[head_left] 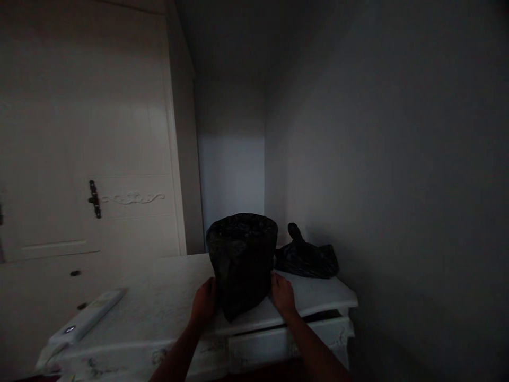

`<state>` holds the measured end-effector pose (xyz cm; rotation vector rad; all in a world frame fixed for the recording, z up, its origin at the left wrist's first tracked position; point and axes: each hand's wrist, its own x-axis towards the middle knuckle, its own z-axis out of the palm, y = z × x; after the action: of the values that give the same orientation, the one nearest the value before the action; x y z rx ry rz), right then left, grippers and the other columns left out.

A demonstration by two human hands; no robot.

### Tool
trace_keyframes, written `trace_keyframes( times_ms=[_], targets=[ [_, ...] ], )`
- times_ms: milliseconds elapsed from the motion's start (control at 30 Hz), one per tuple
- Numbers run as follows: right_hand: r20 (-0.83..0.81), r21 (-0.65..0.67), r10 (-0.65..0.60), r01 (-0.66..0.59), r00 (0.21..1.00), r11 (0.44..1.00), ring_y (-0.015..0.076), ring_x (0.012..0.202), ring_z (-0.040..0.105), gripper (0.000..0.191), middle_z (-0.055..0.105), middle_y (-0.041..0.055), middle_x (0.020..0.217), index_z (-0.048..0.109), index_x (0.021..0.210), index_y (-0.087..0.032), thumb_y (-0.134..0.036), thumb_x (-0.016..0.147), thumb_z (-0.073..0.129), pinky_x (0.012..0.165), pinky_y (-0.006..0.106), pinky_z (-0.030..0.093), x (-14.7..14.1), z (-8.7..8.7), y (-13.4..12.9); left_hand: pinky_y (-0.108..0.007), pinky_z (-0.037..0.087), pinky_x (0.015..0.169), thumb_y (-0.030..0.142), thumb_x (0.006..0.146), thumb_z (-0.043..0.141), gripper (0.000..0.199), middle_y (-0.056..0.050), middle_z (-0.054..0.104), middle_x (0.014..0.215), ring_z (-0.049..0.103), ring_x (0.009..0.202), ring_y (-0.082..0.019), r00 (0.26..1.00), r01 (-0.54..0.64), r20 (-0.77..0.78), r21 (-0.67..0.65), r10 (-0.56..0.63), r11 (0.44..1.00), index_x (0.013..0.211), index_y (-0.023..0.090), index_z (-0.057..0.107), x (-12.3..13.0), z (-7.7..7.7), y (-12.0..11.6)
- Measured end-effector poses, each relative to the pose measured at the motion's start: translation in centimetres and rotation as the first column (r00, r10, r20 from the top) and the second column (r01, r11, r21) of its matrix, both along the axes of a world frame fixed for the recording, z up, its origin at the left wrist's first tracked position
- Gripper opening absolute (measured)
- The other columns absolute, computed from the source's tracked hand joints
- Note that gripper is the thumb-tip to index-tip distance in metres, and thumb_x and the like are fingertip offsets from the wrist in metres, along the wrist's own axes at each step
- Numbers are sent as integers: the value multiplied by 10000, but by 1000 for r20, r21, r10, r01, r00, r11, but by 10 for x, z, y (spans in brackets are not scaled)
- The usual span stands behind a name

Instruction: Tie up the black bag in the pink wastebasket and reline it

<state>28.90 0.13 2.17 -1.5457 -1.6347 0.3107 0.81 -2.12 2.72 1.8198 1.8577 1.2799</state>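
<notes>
In the head view, a trash bin covered by a black garbage bag (244, 265) stands upright on a white dresser (167, 292). The bag is draped over its rim and hangs down the outside. My left hand (204, 301) is closed on the bag low on the left side. Opposite it, my right hand (283, 293) grips the bag on the right side. Most of the fingertips are hidden against the dark plastic. Just behind my right hand lies a second black plastic bag (308, 259), knotted at the top.
A long white device, perhaps a power strip (89, 318), lies along the dresser's left edge. One front drawer (260, 347) sits below the top. The white wardrobe (131, 132) rises at left, and a grey wall (377, 175) borders the right. The room is dim.
</notes>
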Motion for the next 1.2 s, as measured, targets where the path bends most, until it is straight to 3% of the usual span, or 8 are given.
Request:
trace_keyframes(
  times_ms=[933, 1200],
  targets=[
    [56, -17, 6, -5, 998, 1000, 224, 944, 747, 550, 802, 128, 1030, 769, 1009, -186, -358, 1097, 254, 786, 272, 453, -1, 5, -3, -348, 496, 781, 431, 1004, 330, 395, -133, 792, 933, 744, 885, -273, 1000, -13, -17, -29, 12, 1000, 898, 225, 650, 3, 7, -5],
    [-9, -37, -9, 8, 1000, 999, 229, 919, 749, 569, 804, 113, 955, 758, 909, -213, -413, 1095, 258, 748, 282, 438, -1, 4, -2, -314, 493, 766, 388, 1014, 350, 349, -121, 792, 921, 750, 882, -252, 1000, -11, -12, -26, 11, 1000, 888, 233, 636, 3, 9, -6]
  ],
)
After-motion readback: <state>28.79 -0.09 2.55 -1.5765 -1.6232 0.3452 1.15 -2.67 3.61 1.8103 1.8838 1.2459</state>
